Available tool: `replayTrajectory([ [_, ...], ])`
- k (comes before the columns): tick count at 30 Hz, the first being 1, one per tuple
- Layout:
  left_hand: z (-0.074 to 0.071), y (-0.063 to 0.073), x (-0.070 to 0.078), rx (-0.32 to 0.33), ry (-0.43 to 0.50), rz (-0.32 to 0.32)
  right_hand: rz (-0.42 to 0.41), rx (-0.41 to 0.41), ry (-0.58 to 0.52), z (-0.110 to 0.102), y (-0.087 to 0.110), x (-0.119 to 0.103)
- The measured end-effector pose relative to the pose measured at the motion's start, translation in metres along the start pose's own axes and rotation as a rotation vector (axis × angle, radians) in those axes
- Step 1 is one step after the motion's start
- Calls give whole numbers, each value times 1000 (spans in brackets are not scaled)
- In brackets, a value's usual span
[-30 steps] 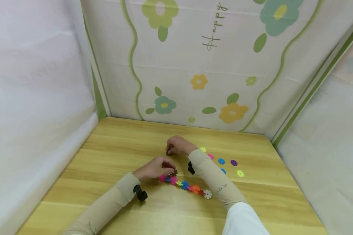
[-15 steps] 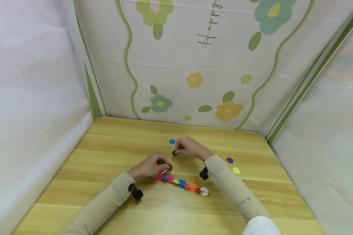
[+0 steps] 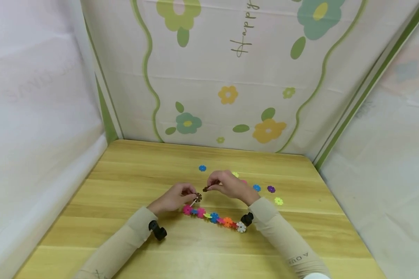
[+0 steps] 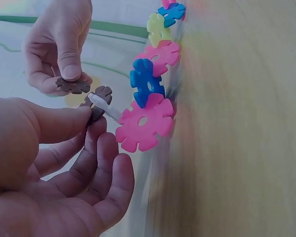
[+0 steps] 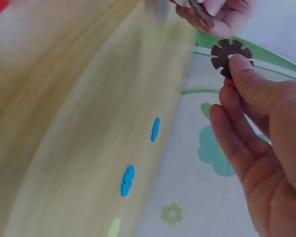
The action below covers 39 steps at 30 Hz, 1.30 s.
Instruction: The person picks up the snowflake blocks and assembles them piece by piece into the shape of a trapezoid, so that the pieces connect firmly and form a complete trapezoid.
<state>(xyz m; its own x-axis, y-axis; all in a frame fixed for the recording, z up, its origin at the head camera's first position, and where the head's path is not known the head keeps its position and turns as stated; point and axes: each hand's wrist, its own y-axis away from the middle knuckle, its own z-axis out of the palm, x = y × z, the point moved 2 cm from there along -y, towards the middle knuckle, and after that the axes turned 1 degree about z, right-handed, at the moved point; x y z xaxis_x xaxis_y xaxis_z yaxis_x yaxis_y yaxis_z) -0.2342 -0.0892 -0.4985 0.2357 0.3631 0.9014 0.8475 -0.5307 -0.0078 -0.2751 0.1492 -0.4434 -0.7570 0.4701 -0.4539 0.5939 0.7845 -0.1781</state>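
In the head view my left hand (image 3: 174,200) pinches a brown notched snowflake disc (image 3: 198,197) between thumb and fingers. A white disc (image 4: 107,107) slots between that brown piece and the pink disc (image 4: 155,131) that ends a colourful chain. The chain runs across the table to a white disc (image 3: 241,227) at its right end. My right hand (image 3: 229,185) pinches a second brown snowflake disc (image 5: 220,61) by its edge. This disc is held close to the left hand's brown one, with a small gap between them in the head view.
Loose discs lie on the wooden table (image 3: 143,166) beyond the hands: a blue one (image 3: 202,168) at the back, another blue one (image 3: 257,188), a purple one (image 3: 271,189) and a yellow one (image 3: 279,201) at right. A flower-printed cloth (image 3: 195,77) stands behind the table.
My right hand has brought its brown disc forward, toward the left hand's disc, and turned it. The back blue disc has come into sight. My left hand stays at the chain's end.
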Motion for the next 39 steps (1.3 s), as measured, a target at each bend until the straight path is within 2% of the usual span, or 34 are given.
replayTrajectory([
  [7, -1, 2, -3, -3, 11, 11, -119, 47, 89, 11, -3, -2],
  [23, 1, 1, -1, 12, 7, 25, -233, 64, 173, 13, -8, -6],
  [28, 3, 2, -2, 28, 0, 19, -304, 81, 288, 17, -10, -11],
  [33, 5, 0, -1, 97, -21, -19, -391, 111, 493, 18, -10, -23],
  [36, 7, -2, 2, 163, -16, -50, -427, 127, 558, 17, -11, -28],
  [39, 10, -2, 5, 217, -8, -81, -444, 133, 571, 17, -13, -31],
])
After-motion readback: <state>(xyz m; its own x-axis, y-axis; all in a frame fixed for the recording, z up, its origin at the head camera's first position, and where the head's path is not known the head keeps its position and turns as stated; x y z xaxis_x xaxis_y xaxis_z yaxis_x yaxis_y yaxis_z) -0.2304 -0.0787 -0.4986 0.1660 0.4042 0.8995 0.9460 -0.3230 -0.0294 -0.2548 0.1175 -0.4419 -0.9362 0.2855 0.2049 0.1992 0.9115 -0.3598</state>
